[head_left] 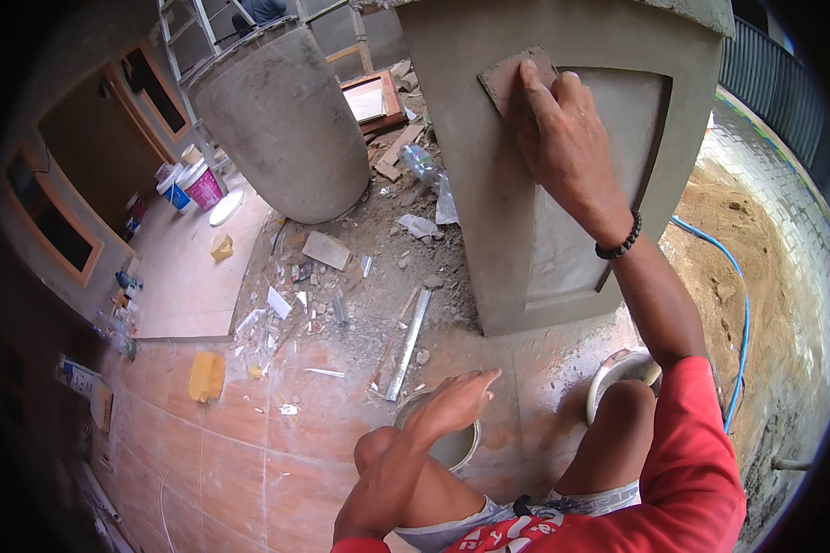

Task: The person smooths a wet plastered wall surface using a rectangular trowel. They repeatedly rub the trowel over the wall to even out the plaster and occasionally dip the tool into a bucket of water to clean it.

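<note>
My right hand [563, 138], wearing a dark beaded bracelet, presses a flat, square-edged grey-brown pad [504, 85] against a grey plastered pillar [461, 184]. Its fingers bend over the pad, which sits by the upper left corner of a recessed panel [576, 249]; whether it is sponge or board I cannot make out. My left hand [461, 401] holds nothing, its fingers stretched out to the right. That forearm lies across my left knee, above a round bucket [470, 452] with greyish contents, partly hidden by hand and leg.
Another bucket [609, 373] stands by my right knee. A round grey column [286, 120] rises at the back left. Rubble, a metal strip [408, 346] and a yellow block [207, 377] lie on the ground. At right, a blue hose [740, 276] crosses sand [756, 240].
</note>
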